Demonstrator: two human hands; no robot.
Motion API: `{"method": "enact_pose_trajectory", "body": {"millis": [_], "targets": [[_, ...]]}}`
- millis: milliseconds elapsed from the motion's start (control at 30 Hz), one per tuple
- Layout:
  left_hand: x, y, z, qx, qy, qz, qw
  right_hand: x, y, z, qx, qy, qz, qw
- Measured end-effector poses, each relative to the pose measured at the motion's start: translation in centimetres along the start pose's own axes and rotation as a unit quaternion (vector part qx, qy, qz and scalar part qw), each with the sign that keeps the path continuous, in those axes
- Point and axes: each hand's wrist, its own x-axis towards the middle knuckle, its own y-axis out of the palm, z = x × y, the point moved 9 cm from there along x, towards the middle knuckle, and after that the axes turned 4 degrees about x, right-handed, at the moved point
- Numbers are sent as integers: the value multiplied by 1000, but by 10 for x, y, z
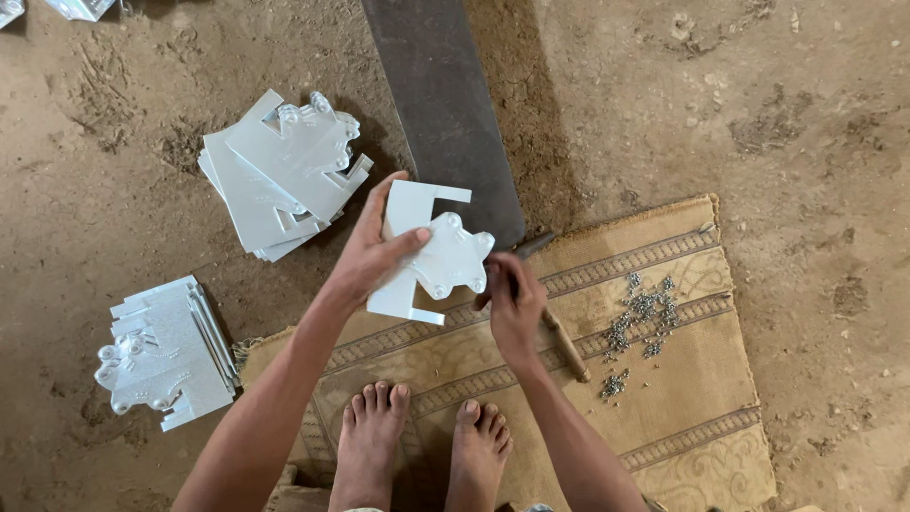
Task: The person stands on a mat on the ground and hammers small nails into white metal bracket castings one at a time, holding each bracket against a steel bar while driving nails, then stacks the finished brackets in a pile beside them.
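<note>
I hold a white metal plate [417,251] in my left hand [365,261]; the fingers are closed around its left edge and the thumb presses across the face, near the lobed bracket [453,258] that sits on the plate. The long axis of the plate runs from about 1 o'clock to 7 o'clock, and the bracket side points to 3 o'clock, toward my right hand [515,301]. The right hand is the nearer one to the bracket, just beside its lower lobe at 4 o'clock. It is curled shut, and a hammer with wooden handle [566,346] runs out from under it toward 5 o'clock; how firmly I grip it, I cannot tell. Behind the plate, at 12 o'clock, lies a dark iron bar [441,104] on the dirt floor [806,142]. A heap of small rivets [640,318] lies on the woven mat [682,398] at 3 o'clock, well apart from the hand. Stacks of the same plates lie at 10 o'clock [280,175] and 8 o'clock [166,351]. My bare feet [422,436] stand on the mat at 6 o'clock, so the open room is mostly to the right.
</note>
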Motion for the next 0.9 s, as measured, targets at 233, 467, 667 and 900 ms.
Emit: {"method": "enact_pose_trajectory", "body": {"millis": [233, 467, 667, 900], "targets": [[-1, 1, -16, 35, 98, 11, 995, -30, -51, -13, -301, -146, -43, 941], [5, 5, -11, 114, 134, -3, 984, -95, -145, -70, -494, -17, -39, 868], [3, 5, -14, 154, 142, -13, 978, -154, -142, 26, -207, -137, -8, 969], [4, 7, -23, 181, 174, -13, 968, -121, -115, 25, -281, -33, 29, 959]]}}
